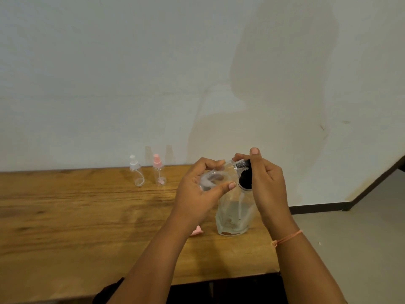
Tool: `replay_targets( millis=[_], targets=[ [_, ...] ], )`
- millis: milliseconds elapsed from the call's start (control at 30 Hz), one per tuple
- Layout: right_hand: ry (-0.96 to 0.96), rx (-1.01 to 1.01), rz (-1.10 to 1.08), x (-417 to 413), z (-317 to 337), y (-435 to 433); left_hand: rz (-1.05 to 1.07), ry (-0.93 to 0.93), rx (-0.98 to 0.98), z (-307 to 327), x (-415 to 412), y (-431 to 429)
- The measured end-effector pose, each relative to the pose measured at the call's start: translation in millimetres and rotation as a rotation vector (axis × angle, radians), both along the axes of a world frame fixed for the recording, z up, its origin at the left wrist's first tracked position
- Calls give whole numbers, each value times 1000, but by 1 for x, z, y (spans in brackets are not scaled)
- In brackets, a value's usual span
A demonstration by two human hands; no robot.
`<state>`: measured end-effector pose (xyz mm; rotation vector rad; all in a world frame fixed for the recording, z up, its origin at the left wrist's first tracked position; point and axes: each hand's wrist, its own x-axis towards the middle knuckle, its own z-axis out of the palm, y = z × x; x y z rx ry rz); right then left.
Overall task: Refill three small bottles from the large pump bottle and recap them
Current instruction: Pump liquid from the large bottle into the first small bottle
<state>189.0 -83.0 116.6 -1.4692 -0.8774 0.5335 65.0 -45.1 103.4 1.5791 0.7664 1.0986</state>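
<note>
Wooden table (65,216), pump bottle (232,218) near edge

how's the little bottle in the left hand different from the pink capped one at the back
The held bottle is tilted in the left hand; the pink-capped bottle stands upright on the table. The held bottle's threaded neck is bare, at the pump head gripped by the right hand; the pink-capped bottle wears its spray cap. Both are small and clear.

A wooden table (65,216) stands against a stained white wall (109,73), where a broad shadow (285,62) falls. At right, a dark baseboard (317,208) meets the pale floor (361,238).
</note>
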Motion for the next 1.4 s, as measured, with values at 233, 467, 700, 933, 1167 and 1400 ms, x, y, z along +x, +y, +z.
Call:
replay_targets(
  millis=[233,467,700,933,1167,1400],
  targets=[
    [-91,-1,-34,-1,-13,-3,-26,14,-59,-5,-3,1],
    [-15,23,-33,1,-1,-1,-6,31,-6,0,0,-1],
    [9,-11,-19,-1,4,3,-14,-12,-38,1,0,0],
    [-78,-46,-37,-1,-1,4,-27,0,-81,-2,-2,3],
    [-44,-153,10,8,21,1,-37,-26,-56,-1,-1,2],
    [-50,-596,96,16,49,26,-4,-21,-25,-2,-1,5]
  ],
)
